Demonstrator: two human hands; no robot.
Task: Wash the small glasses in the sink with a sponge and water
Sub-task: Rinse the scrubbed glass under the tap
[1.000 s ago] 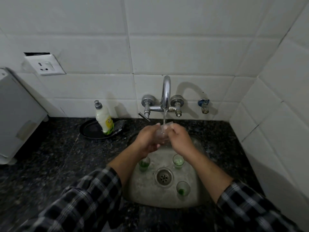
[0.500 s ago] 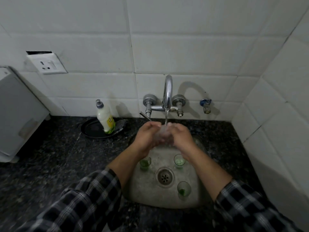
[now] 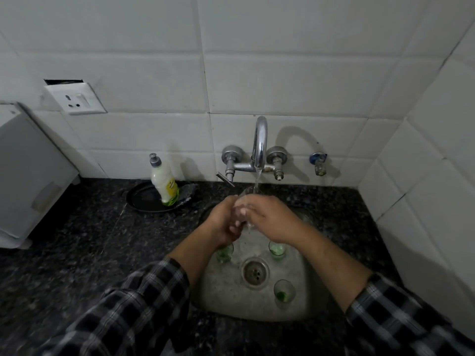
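- Three small glasses with green residue stand upright in the steel sink: far-left glass partly hidden by the left wrist, far-right glass, near-right glass. The drain sits between them.
- A fourth, clear small glass is held above the far end of the sink, its rim under the water stream.
- Left hand has its fingers curled round the clear small glass from the left.
- Right hand grasps the same glass from the right, fingers wrapped over it. The hands touch each other.
- Chrome wall faucet is running.
- Dish soap bottle stands upright on a black plate, far left of the sink. A dark pad lies just beside the bottle; can't tell what it is.
- Black granite counter surrounds the sink.
- Wall socket is on the far-left tiles, with a white appliance below it.
- Plaid sleeves cover both forearms.
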